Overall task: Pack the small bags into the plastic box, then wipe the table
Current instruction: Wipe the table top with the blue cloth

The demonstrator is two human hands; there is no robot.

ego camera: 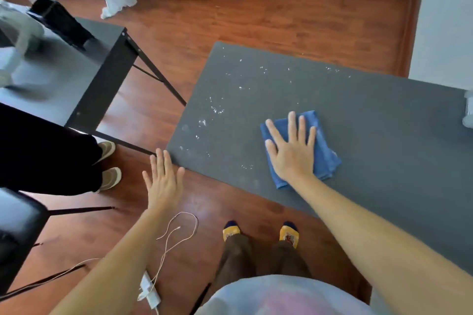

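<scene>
A folded blue cloth (323, 151) lies on the dark grey table (384, 140). My right hand (291, 148) presses flat on the cloth, fingers spread and pointing away from me. White crumbs or droplets (217, 108) are scattered over the table's left and far parts. My left hand (163, 181) hovers open, fingers apart, at the table's near left corner, holding nothing. A pale plastic object (468, 112) is cut off at the right edge of the table. No small bags are in view.
A second grey table (76, 64) with black legs stands to the left, bearing a black object (61, 23). Another person's dark trousers and shoes (107, 161) stand beside it. A cable and charger (153, 286) lie on the wooden floor near my feet. A black chair (18, 233) is at the lower left.
</scene>
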